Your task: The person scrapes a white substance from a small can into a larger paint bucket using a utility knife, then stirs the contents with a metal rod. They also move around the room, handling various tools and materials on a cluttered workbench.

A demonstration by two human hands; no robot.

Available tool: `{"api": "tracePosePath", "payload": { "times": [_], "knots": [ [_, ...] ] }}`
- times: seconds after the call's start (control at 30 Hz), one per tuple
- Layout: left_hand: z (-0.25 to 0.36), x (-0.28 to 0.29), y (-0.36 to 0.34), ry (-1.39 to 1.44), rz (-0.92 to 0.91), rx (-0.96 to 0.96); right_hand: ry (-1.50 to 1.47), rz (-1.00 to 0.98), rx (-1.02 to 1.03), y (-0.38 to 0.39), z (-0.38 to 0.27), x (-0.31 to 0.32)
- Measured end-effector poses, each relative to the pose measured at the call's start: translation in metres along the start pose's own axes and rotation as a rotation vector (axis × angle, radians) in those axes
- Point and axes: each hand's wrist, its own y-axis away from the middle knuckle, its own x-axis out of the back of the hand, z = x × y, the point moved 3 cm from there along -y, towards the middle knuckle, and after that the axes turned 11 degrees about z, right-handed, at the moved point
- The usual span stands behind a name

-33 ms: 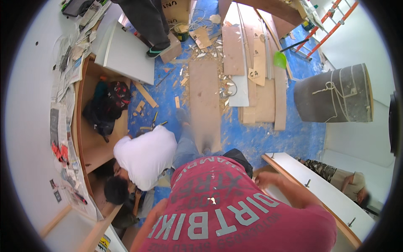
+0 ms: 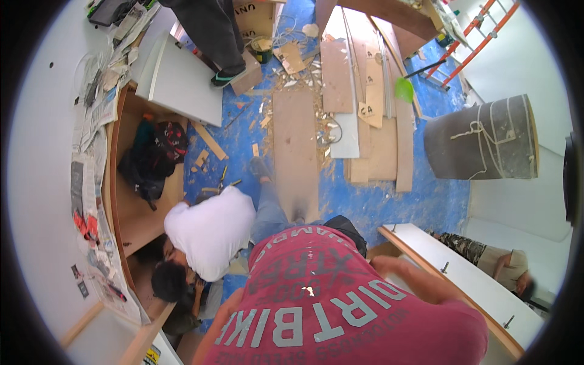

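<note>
My right hand [image 2: 384, 267] is at the side of my red shirt [image 2: 359, 328], near a black bag [image 2: 344, 231] and a white panel [image 2: 456, 274] with a wooden edge and metal fittings; its fingers are blurred and partly hidden. My left forearm [image 2: 216, 322] shows beside the shirt, with that hand hidden from view. Just left of me, a co-worker in a white shirt [image 2: 210, 231] bends at an open wooden cabinet [image 2: 137, 213], close to another person's dark-haired head [image 2: 170, 280].
A long board [image 2: 295, 140] lies among scraps on the blue floor covering [image 2: 426, 207]. Stacked boards [image 2: 383, 152], a green dustpan [image 2: 404, 90], an orange ladder [image 2: 462, 61] and a tied grey drum [image 2: 480, 137] stand rightward. Other people [image 2: 511, 267] work at right and at top left [image 2: 207, 30].
The view has shifted very slightly, and my right hand has moved a little beside the shirt, its fingers now less distinct.
</note>
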Motion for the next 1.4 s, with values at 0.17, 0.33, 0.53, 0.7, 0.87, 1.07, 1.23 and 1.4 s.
{"api": "tracePosePath", "payload": {
  "times": [0.17,0.33,0.53,0.7,0.87,1.07,1.23,1.4],
  "knots": [
    [0.096,0.100,-0.132,0.215,-0.216,0.155,-0.198,0.085,-0.027,-0.006,-0.069,0.050],
    [0.092,0.166,-0.172,0.271,-0.401,0.174,-0.187,0.309,-0.048,-0.006,-0.152,0.161],
    [0.139,0.227,-0.176,0.597,-0.214,0.263,-0.173,0.444,-0.030,-0.016,-0.217,0.238],
    [0.157,0.222,-0.181,0.758,-0.097,0.334,-0.131,0.464,-0.005,-0.014,-0.250,0.280],
    [0.168,0.230,-0.223,0.714,-0.038,0.351,-0.150,0.473,0.052,-0.006,-0.253,0.297],
    [0.192,0.241,-0.290,0.605,-0.033,0.378,-0.178,0.462,0.197,0.016,-0.236,0.306],
    [0.227,0.242,-0.366,0.465,-0.077,0.369,-0.328,0.445,0.314,0.035,-0.202,0.293],
    [0.274,0.221,-0.445,0.368,-0.106,0.359,-0.320,0.307,0.490,0.033,-0.165,0.302]
  ]
}}
